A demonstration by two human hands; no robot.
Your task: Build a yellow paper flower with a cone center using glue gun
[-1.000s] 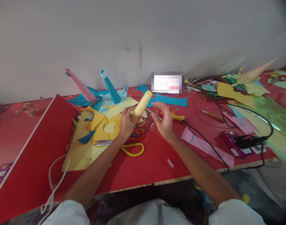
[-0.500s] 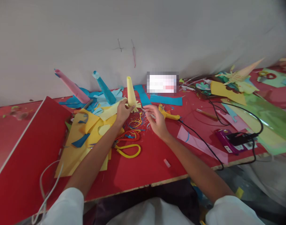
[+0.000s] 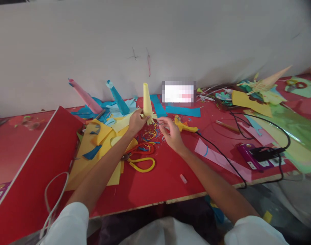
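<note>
A pale yellow paper cone (image 3: 147,101) stands upright with a fringed base, its cut strips spreading outward. My left hand (image 3: 137,121) pinches the lower edge of this cone on its left side. Just to the right of the fringe is my right hand (image 3: 172,135), its thumb and fingers closed on a thin pale item too small to make out. Thin coloured paper scraps (image 3: 151,134) lie below the cone, between the hands. A yellow glue gun (image 3: 187,127) rests right of my right hand.
Scissors (image 3: 142,164) with yellow and red handles lie before the scraps. A blue cone (image 3: 119,101) and a pink cone (image 3: 87,99) lean at the left. A purple power strip (image 3: 247,153) with black cables sits right. A red panel (image 3: 40,163) borders the left side.
The whole view has shifted slightly, so things appear a little further right. Both hands keep nearly the same places beside the yellow cone.
</note>
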